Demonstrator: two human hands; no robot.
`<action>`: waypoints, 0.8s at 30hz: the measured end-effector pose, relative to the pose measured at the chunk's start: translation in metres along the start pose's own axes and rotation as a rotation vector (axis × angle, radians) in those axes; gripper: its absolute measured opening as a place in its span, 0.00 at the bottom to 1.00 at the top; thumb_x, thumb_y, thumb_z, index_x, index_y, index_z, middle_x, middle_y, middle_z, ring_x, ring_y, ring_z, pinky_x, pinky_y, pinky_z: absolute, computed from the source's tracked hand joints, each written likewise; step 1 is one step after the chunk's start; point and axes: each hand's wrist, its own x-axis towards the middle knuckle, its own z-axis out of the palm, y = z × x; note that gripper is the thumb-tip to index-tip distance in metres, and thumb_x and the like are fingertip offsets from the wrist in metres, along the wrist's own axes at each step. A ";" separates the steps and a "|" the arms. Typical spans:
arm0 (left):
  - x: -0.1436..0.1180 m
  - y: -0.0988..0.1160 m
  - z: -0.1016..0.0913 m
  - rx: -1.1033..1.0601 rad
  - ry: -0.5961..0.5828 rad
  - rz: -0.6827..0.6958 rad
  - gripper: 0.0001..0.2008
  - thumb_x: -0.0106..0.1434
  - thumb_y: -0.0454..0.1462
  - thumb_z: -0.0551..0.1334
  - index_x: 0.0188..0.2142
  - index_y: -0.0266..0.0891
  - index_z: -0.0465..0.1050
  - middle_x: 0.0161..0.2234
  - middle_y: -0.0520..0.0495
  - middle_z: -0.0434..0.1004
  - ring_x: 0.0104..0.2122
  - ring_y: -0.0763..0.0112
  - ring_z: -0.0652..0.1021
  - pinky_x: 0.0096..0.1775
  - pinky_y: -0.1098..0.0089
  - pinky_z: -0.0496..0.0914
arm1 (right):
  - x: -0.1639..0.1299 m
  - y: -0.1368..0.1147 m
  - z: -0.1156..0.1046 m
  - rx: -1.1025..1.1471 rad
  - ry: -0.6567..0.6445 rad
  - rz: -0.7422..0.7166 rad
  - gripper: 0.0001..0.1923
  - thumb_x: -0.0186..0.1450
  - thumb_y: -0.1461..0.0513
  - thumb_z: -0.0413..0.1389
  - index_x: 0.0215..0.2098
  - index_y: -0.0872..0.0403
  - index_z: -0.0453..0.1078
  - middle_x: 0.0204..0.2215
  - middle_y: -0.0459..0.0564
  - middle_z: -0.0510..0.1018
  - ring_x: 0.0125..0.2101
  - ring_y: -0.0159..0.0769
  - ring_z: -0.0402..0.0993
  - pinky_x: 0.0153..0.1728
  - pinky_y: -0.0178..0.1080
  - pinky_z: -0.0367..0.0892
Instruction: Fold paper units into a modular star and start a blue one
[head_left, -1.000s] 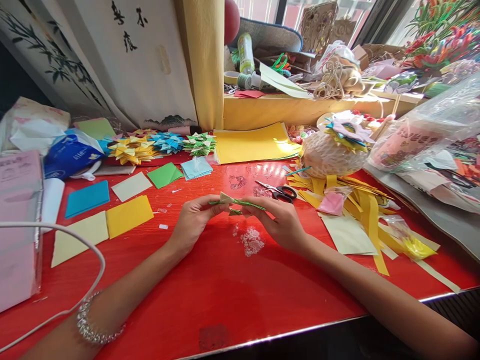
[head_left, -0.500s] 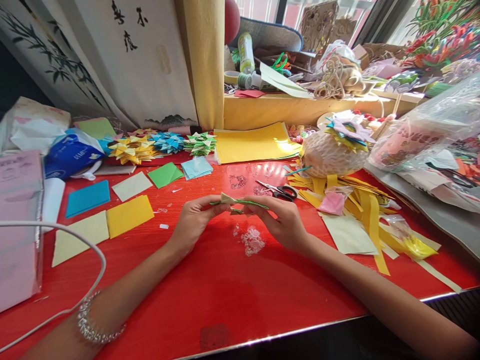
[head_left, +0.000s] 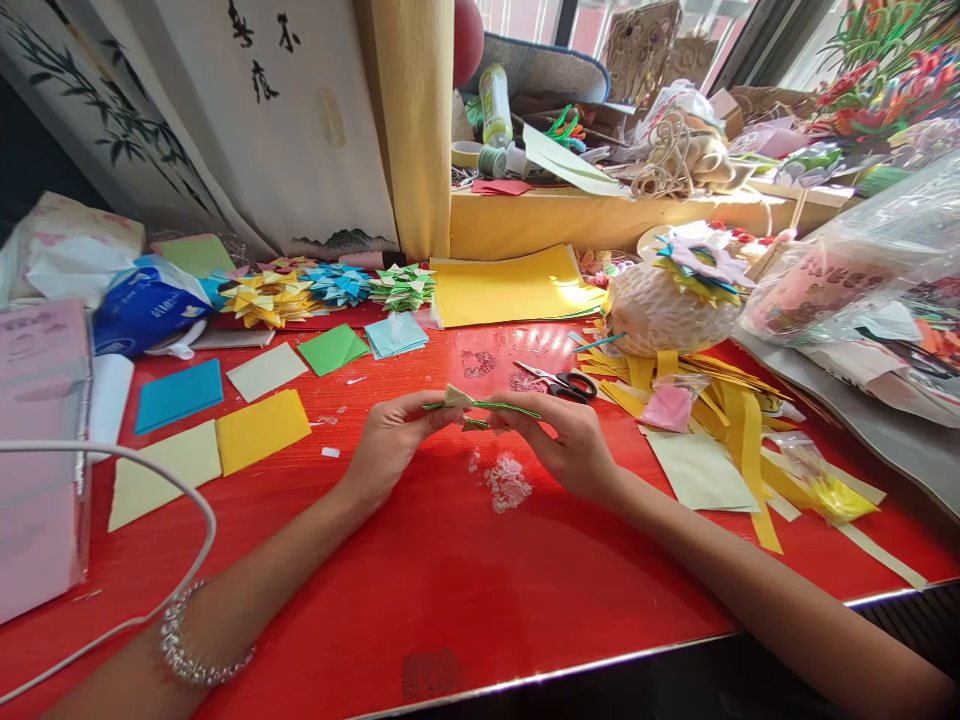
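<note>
While the left hand [head_left: 394,448] in the head view pinches one end of a folded green and cream paper [head_left: 480,403] between thumb and fingers, the right hand [head_left: 571,446] grips the other end, so both hands are narrowed on the same piece. That paper is held up over the middle of the red surface [head_left: 555,600], between the two hands. Just beyond the right hand lie black-handled scissors [head_left: 559,383], near a tangle of yellow strips [head_left: 742,435]. Left of the left hand, a yellow sheet [head_left: 264,432], a blue sheet [head_left: 180,396] and a green sheet [head_left: 334,350] rest flat. Behind these, yellow paper stars [head_left: 271,298], blue paper stars [head_left: 339,284] and green paper stars [head_left: 403,288] sit in a row. Circling the left forearm is a shiny bracelet [head_left: 180,652].
</note>
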 end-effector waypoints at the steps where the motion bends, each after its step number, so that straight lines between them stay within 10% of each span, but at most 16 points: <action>1: 0.000 0.000 0.000 -0.001 -0.002 0.001 0.06 0.51 0.38 0.65 0.30 0.41 0.77 0.32 0.51 0.78 0.35 0.68 0.75 0.41 0.69 0.67 | 0.000 0.000 0.000 0.006 0.003 0.004 0.11 0.64 0.68 0.48 0.43 0.56 0.66 0.31 0.50 0.77 0.31 0.31 0.74 0.32 0.35 0.69; 24: -0.001 0.001 0.000 0.032 -0.004 0.002 0.07 0.52 0.38 0.64 0.32 0.40 0.77 0.33 0.50 0.79 0.36 0.66 0.75 0.41 0.68 0.68 | 0.000 0.002 0.000 0.007 -0.002 0.023 0.11 0.64 0.66 0.47 0.44 0.55 0.66 0.30 0.50 0.77 0.30 0.31 0.74 0.32 0.35 0.69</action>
